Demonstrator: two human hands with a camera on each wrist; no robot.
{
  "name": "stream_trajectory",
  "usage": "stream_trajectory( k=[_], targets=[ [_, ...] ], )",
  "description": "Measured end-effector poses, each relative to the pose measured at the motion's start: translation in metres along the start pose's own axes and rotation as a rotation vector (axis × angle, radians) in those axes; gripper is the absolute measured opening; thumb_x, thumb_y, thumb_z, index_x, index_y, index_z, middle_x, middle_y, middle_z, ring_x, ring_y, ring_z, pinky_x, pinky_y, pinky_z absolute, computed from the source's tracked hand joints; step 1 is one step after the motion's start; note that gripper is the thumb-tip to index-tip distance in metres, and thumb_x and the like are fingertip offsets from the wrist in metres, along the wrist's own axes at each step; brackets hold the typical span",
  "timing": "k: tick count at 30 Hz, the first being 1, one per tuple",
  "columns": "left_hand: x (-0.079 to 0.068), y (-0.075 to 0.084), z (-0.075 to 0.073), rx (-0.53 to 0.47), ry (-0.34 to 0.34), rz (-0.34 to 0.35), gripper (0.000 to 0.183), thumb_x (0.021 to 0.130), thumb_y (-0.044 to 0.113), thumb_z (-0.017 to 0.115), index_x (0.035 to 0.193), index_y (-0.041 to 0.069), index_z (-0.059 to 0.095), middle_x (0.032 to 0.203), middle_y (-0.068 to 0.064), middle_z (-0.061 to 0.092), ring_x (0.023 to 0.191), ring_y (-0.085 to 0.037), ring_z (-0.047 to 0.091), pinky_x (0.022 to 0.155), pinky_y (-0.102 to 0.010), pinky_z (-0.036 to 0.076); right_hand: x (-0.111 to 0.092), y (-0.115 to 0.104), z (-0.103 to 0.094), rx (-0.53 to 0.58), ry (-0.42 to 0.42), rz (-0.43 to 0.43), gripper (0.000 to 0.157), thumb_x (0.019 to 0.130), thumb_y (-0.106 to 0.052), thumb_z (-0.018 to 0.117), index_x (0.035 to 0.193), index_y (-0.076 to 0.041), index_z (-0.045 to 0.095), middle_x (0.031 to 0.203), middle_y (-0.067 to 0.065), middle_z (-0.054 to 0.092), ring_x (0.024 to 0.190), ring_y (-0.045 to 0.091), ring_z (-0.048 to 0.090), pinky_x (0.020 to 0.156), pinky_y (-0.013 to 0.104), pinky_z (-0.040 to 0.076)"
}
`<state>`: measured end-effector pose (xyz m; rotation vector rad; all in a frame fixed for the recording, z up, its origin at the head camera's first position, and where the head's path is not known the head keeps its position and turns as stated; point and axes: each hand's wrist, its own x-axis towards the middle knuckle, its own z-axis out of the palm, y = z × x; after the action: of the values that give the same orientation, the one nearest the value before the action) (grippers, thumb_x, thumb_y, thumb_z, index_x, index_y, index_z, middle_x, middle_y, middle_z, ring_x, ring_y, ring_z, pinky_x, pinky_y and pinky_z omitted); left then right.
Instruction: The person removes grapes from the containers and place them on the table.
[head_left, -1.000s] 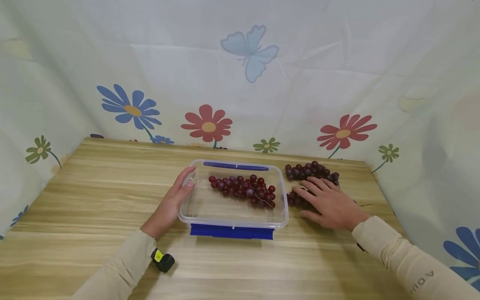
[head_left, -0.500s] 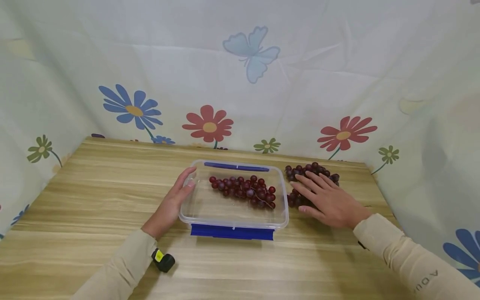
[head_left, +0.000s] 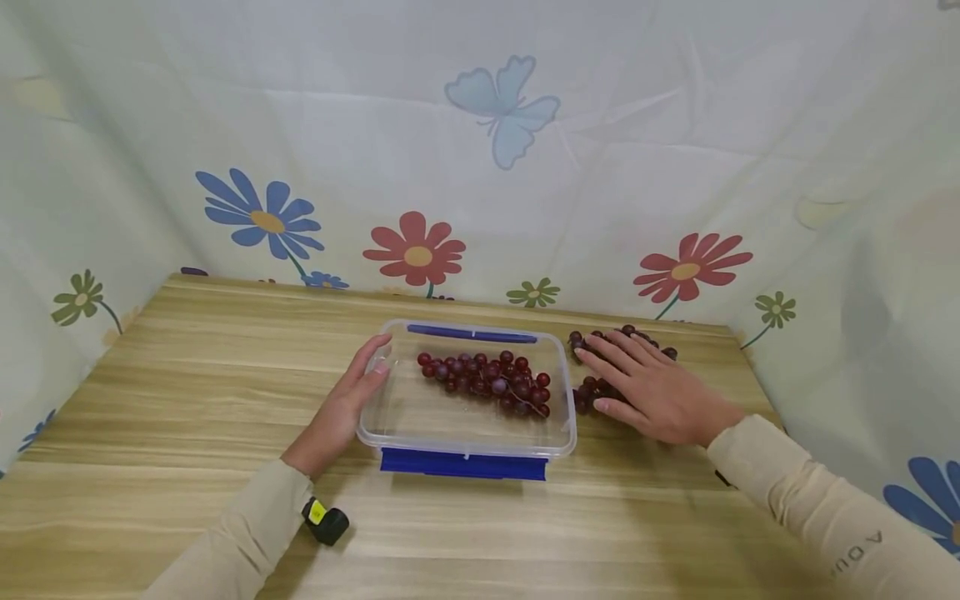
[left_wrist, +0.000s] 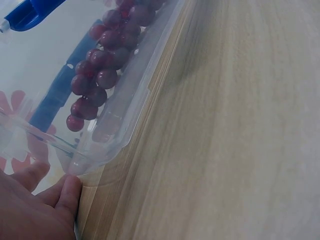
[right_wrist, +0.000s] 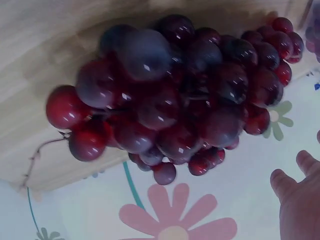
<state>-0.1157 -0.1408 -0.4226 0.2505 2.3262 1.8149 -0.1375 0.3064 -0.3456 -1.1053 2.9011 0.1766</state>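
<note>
A clear plastic food container [head_left: 420,425] with blue side clips stands mid-table, holding a bunch of dark red grapes [head_left: 487,379]. My left hand [head_left: 339,410] touches its left rim with fairly straight fingers; the left wrist view shows fingertips [left_wrist: 70,187] at the container's corner. Right of the container lie two more bunches on the table, a far bunch [head_left: 576,343] and a nearer bunch [head_left: 585,397]. Over them is my right hand [head_left: 660,392], fingers spread and holding nothing, partly hiding both. In the right wrist view, a large bunch [right_wrist: 160,105] appears apart from the fingers.
The wooden table [head_left: 225,367] meets a pale curtain [head_left: 330,125] printed with flowers and a butterfly at the back and sides. A black wrist camera [head_left: 327,523] sits by my left sleeve. Along the container's front hangs a blue clip [head_left: 463,463].
My right hand has shifted slightly away from me, over the far bunch, uncovering part of the nearer one. My left hand and the container have stayed in place.
</note>
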Motion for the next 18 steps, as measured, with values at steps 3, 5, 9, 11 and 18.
stream_trajectory(
  k=[3,5,9,11,18],
  targets=[
    [0.0,-0.001,0.0,-0.003,-0.001,-0.001,0.055,0.113,0.05,0.029,0.165,0.038,0.019,0.177,-0.007,0.007,0.162,-0.042,0.007,0.122,-0.079,0.009,0.003,-0.001,-0.006,0.008,0.002,-0.012,0.072,0.108,-0.054,0.046,0.168,-0.025,0.019,0.176,0.005,0.019,0.162,0.037,0.02,0.129,0.06,0.022],
    [0.0,-0.001,0.0,-0.003,-0.001,-0.001,0.055,0.113,0.051,0.029,0.165,0.038,0.019,0.177,-0.008,0.007,0.162,-0.042,0.007,0.122,-0.079,0.009,0.006,-0.002,-0.01,0.016,0.007,-0.025,0.072,0.108,-0.053,0.046,0.168,-0.024,0.018,0.176,0.005,0.018,0.162,0.035,0.018,0.129,0.059,0.022],
    [0.0,-0.001,0.0,-0.002,0.0,0.0,0.055,0.113,0.051,0.029,0.165,0.037,0.019,0.177,-0.007,0.007,0.162,-0.042,0.007,0.123,-0.079,0.009,0.012,-0.004,-0.016,0.014,0.022,-0.054,0.072,0.109,-0.052,0.047,0.168,-0.024,0.017,0.176,0.007,0.018,0.163,0.035,0.016,0.129,0.059,0.022],
    [0.001,0.0,0.0,-0.002,0.001,0.002,0.056,0.113,0.051,0.029,0.165,0.036,0.018,0.177,-0.007,0.007,0.162,-0.042,0.007,0.123,-0.079,0.009,0.016,-0.006,-0.018,0.008,0.025,-0.068,0.072,0.109,-0.052,0.046,0.168,-0.025,0.017,0.176,0.008,0.018,0.163,0.036,0.016,0.129,0.059,0.022],
    [0.0,0.0,0.0,-0.001,-0.002,-0.002,0.056,0.113,0.051,0.029,0.165,0.036,0.018,0.177,-0.007,0.006,0.162,-0.042,0.007,0.123,-0.078,0.009,0.031,-0.015,-0.027,-0.021,0.018,-0.127,0.073,0.109,-0.055,0.042,0.169,-0.026,0.013,0.176,0.008,0.016,0.163,0.036,0.015,0.129,0.059,0.022]
  ],
)
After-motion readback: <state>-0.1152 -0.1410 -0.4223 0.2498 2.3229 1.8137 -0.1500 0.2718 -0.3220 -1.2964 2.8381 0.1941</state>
